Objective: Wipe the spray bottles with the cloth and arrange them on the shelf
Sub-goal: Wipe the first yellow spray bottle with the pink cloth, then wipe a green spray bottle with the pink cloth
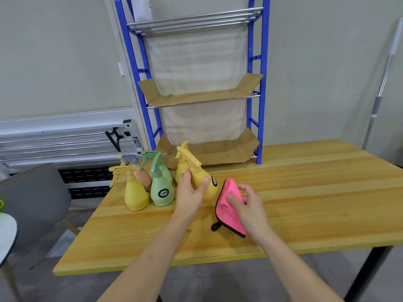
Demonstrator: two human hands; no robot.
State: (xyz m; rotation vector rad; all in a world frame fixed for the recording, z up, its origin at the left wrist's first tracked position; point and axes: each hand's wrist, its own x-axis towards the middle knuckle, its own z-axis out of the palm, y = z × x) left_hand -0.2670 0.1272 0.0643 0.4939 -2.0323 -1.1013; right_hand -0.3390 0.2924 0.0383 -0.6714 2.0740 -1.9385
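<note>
left hand (189, 196) grip: wraps tilted yellow spray bottle (202, 179), steadying it for wiping | right hand (248, 205) grip: pinches pink cloth (229, 211) beside it | shelf (202, 99) bare

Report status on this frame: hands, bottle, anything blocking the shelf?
Left hand grips yellow spray bottle, tilted. Right hand holds pink cloth beside it. Shelf tiers hold only cardboard; nothing blocking.
</note>
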